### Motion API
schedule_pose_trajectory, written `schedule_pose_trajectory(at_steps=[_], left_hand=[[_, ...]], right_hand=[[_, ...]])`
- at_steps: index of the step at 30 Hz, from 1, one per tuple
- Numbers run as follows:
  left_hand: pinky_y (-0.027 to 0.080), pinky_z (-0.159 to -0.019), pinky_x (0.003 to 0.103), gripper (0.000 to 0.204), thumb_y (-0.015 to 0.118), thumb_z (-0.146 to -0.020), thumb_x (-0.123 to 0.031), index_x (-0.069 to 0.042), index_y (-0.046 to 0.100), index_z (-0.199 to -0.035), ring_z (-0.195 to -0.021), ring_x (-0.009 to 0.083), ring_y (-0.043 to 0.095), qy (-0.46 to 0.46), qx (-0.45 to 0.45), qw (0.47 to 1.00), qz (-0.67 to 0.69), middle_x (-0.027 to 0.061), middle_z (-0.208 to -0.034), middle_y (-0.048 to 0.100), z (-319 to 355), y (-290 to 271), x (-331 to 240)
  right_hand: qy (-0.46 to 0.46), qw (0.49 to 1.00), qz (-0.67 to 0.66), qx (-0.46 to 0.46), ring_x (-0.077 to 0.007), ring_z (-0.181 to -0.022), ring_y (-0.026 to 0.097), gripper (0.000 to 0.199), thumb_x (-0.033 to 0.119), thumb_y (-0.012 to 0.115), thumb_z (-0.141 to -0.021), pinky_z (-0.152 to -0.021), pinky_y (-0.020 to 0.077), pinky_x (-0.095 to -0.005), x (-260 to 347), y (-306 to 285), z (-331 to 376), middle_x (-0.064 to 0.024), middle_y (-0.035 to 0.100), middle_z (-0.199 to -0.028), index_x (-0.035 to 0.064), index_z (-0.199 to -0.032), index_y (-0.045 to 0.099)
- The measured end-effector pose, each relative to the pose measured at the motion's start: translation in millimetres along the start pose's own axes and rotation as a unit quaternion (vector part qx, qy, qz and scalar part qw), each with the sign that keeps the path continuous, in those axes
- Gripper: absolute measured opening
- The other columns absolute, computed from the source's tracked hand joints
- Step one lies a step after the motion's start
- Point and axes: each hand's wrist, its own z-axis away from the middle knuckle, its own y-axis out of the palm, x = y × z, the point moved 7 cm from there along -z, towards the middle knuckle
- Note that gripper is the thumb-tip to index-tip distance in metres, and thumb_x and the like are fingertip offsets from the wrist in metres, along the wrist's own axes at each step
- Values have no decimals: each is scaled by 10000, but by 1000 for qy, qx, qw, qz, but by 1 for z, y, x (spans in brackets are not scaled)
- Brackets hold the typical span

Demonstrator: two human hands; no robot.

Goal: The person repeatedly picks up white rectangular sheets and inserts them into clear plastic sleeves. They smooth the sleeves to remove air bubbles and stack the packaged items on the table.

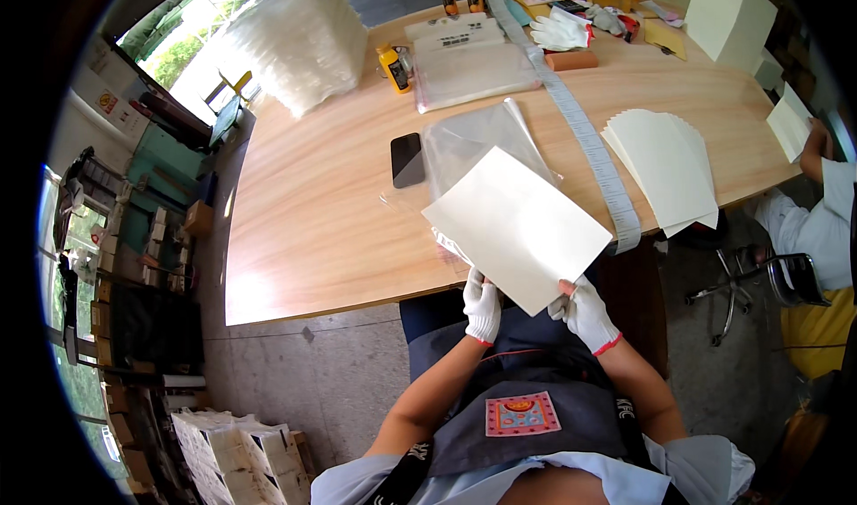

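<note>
Both my hands wear white gloves and hold one cream sheet of card point(518, 224) by its near edge, above the table's front edge. My left hand point(482, 307) grips the near left side, my right hand point(585, 313) the near corner. Under the sheet lie clear plastic bags point(473, 139) on the wooden table point(312, 211). A fanned stack of the same cream sheets point(665, 166) rests to the right. A long strip of labels point(585, 135) runs across the table between the sheet and the stack.
A black phone point(407, 159) lies left of the bags. Farther back are a tall pile of clear bags point(299, 41), a flat bag bundle point(469, 72), orange bottles point(393, 66), spare gloves point(561, 32). Another person point(817, 219) sits at right beside a chair point(777, 277). Boxes point(237, 451) stand on the floor.
</note>
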Motion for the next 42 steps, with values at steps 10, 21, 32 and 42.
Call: schedule_pose_trajectory(at_steps=[10,21,32,42], left_hand=[[422,-661,224,226,380,-841,-10,7,534,-1006,-693,84,481,-106,239,941,-216,-3,-822,554,30,-18,18],[489,-764,268,264,442,-932,-128,28,503,-1136,-846,135,597,-214,363,880,-220,74,-931,618,38,-12,22],[518,-744,305,226,445,-927,-166,13,503,-1052,-839,209,627,-332,283,885,-163,137,-989,622,33,-29,35],[521,-716,315,287,511,-901,-200,19,524,-1085,-811,207,632,-302,176,918,-185,137,-963,626,27,-42,8]], right_hand=[[25,999,29,-6,-172,-589,582,287,189,468,-913,-504,473,-263,-11,-19,46,-115,592,-797,-21,-1109,453],[1,995,24,-98,-156,-612,615,232,151,492,-910,-514,510,-237,-28,-35,35,-102,602,-859,-4,-1083,481],[2,981,-170,-91,-240,-1093,491,361,67,346,-940,-896,498,-390,-33,-3,-34,-162,439,-1190,-35,-1284,299],[-180,789,585,53,-187,-597,598,128,118,617,-793,-559,485,-299,21,56,-12,-73,619,-793,90,-912,579]])
